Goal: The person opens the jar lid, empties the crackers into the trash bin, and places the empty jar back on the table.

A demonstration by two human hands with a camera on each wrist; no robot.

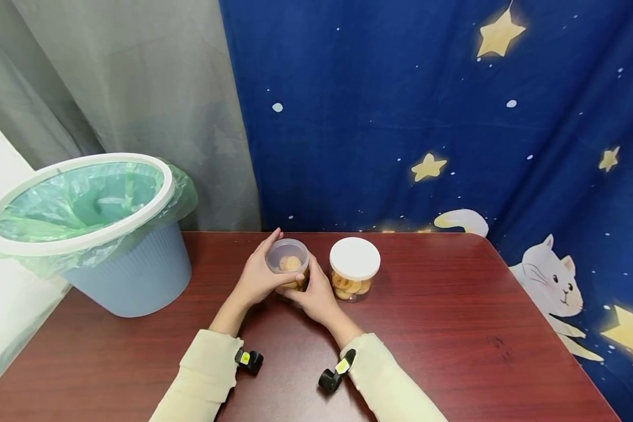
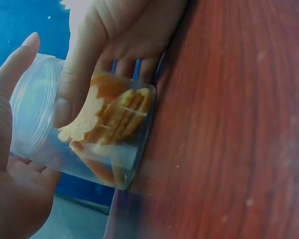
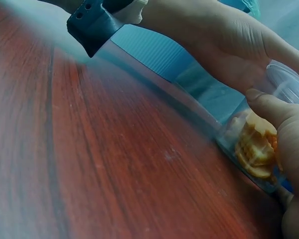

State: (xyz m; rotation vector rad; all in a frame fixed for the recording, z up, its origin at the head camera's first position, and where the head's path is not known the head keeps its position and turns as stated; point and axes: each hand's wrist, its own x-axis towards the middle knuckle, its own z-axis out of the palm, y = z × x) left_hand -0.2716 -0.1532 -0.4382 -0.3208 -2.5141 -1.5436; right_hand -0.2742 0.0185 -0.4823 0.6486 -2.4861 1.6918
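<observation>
Both hands hold a clear plastic jar (image 1: 287, 248) partly filled with golden cookies, near the back edge of the table. My left hand (image 1: 257, 278) wraps its left side, the thumb reaching across the front near the rim. From the other side my right hand (image 1: 316, 298) grips it lower down, its thumb pressed to the front. In the left wrist view, ridges ring the jar's upper part (image 2: 37, 104), and its base is close to the tabletop. Cookies (image 3: 256, 144) show through the wall in the right wrist view. Some fingers are hidden behind the jar.
A second cookie jar (image 1: 350, 286) with a white lid (image 1: 354, 258) stands just right of my right hand. At the left of the table (image 1: 443, 340) is a blue bin (image 1: 137, 275) with a green liner bag. Curtains (image 1: 348, 146) hang behind the back edge.
</observation>
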